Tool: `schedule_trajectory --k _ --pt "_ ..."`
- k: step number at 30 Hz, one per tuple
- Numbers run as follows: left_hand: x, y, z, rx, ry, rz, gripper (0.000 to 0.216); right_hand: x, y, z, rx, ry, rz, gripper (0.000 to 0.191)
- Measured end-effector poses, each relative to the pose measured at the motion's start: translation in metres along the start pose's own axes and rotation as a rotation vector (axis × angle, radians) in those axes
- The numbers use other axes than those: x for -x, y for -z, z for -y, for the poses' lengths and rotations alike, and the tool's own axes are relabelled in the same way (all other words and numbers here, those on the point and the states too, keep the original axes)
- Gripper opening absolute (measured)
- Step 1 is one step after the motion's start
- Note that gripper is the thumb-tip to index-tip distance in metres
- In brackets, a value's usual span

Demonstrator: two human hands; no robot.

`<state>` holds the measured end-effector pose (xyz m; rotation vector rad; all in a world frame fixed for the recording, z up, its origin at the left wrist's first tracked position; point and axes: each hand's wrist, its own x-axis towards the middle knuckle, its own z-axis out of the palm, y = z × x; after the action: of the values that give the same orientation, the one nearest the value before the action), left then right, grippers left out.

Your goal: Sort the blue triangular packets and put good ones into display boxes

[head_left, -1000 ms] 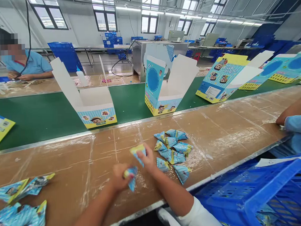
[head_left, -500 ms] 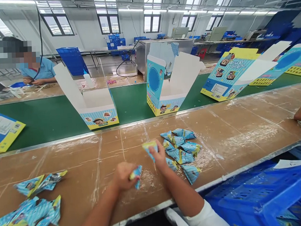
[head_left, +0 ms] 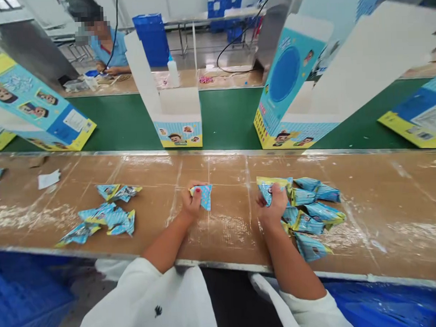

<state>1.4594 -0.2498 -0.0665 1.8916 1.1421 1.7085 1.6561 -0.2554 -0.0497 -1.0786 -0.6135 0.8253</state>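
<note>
The left hand (head_left: pixel 191 202) is clamping a small blue packet (head_left: pixel 206 197) between thumb and fingers above the tabletop (head_left: pixel 228 242), while the right hand (head_left: pixel 273 207) is gripping a second packet (head_left: pixel 265 190) at the near edge of the right pile (head_left: pixel 309 224), the left pile (head_left: pixel 101 214) lying well apart. The person is apparently gathering packets by hand, and the next move is probably calling for steady holds without disturbing loose packets

Rightmost box (head_left: pixel 423 111) cut by right edge; blue crate (head_left: pixel 25 296) by left; print on packets (head_left: pixel 309 223) illegibly small.
</note>
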Motion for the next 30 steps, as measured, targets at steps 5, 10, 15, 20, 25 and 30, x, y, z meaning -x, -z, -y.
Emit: schedule_trajectory --k 5,10,15,20,25,30 --pt "0.014 -0.014 -0.007 0.007 -0.083 0.309 0.049 0.027 -0.003 -0.019 0.189 0.095 0.381 0.045" --pt "0.012 -0.009 -0.004 0.067 0.14 0.123 0.047 0.018 0.004 -0.017 0.192 0.223 0.191 0.04" --pt "0.014 -0.012 -0.003 0.103 0.201 0.128 0.051 0.031 -0.004 -0.021 0.264 0.179 0.378 0.037" --pt "0.002 -0.006 -0.004 0.139 0.263 -0.008 0.05 0.032 -0.014 -0.023 0.159 -0.082 0.456 0.041" --pt "-0.003 -0.007 0.0 0.152 0.288 -0.064 0.051 0.023 -0.013 -0.022 0.073 -0.118 0.245 0.046" --pt "0.009 -0.014 -0.002 0.104 0.287 0.111 0.05 0.051 -0.016 -0.042 0.165 -0.356 0.683 0.049"
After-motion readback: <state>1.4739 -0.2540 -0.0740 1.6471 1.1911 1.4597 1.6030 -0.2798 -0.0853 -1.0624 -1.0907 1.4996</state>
